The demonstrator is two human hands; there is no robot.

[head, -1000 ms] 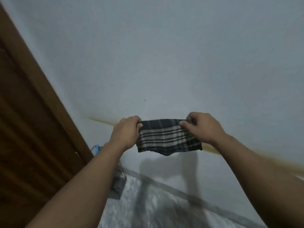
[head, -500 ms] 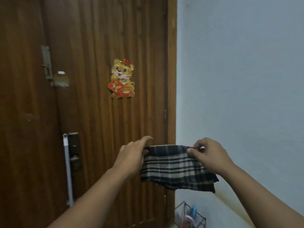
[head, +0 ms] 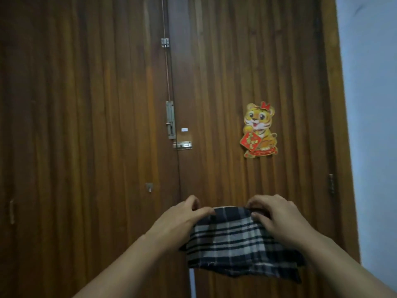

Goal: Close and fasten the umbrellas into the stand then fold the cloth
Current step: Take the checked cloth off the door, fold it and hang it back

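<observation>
Both hands, left hand [head: 178, 220] and right hand [head: 279, 220], pinch the cloth's [head: 236, 241] top edge (hanging free).

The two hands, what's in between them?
In the head view, the checked cloth spans between the left hand and the right hand, each pinching its top edge, in front of the wooden door.

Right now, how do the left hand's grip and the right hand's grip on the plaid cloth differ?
The left hand pinches the plaid cloth at its top left corner; the right hand pinches the top right corner. The left hand's fingertips lift clear above the edge, while the right hand's fingers curl down over it. Both hold the same top edge level in front of the wooden door, the folded cloth hanging below.
</observation>
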